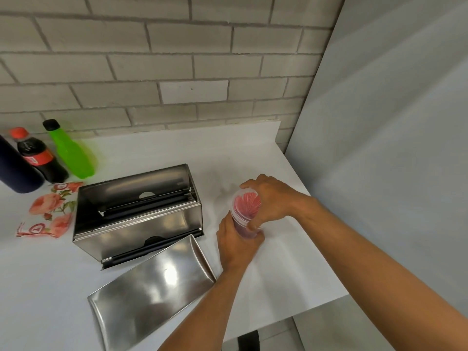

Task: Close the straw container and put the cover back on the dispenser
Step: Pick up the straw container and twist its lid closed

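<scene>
Left hand (238, 245) wraps the light, bendy straw container (245, 214); right hand (268, 198) pinches its slippery lid rim.

Over at my far left on the white table (141, 153) stands a dark blue bottle (15, 168), cut off by the frame edge. Just beside it is a cola bottle (38, 158) with a red cap, then a bright green bottle (72, 153) with a black cap (leaning towards the wall). In front of them lies a rose-printed packet (50, 211), possibly napkins. Behind everything runs a grey brick wall (177, 59).
</scene>
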